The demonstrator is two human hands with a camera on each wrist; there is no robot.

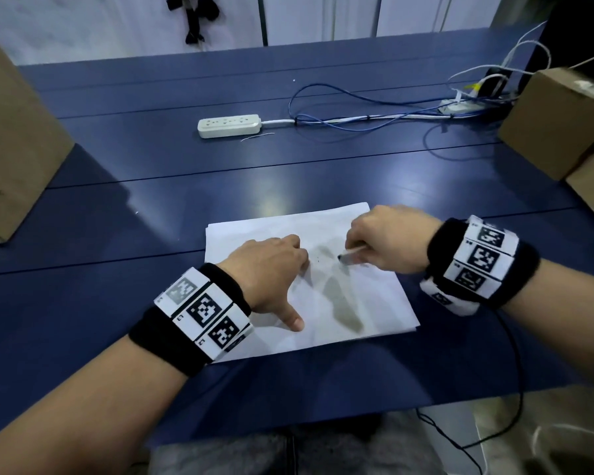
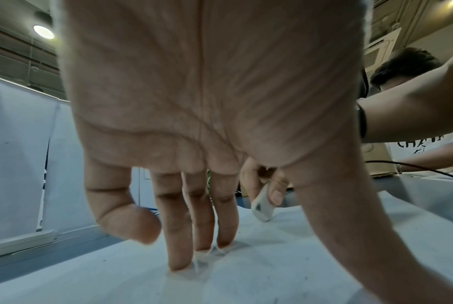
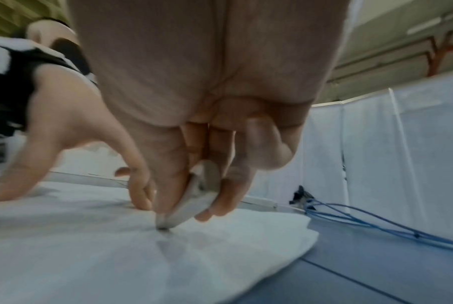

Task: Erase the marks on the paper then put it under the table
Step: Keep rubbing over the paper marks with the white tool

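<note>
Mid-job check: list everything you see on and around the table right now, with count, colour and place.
paper: small stack, white, near middle of the table, under both hands
eraser: one, white with a dark tip, tip down on the paper
table: one, dark blue
power strip: one, white, behind the paper
cables: several, blue and white, far right of the table
cardboard boxes: at least two at the right edge, another at the left, brown
left hand: fingertips pressing the paper flat
right hand: pinching the eraser
wristbands: one per wrist, black with black-and-white markers
</note>
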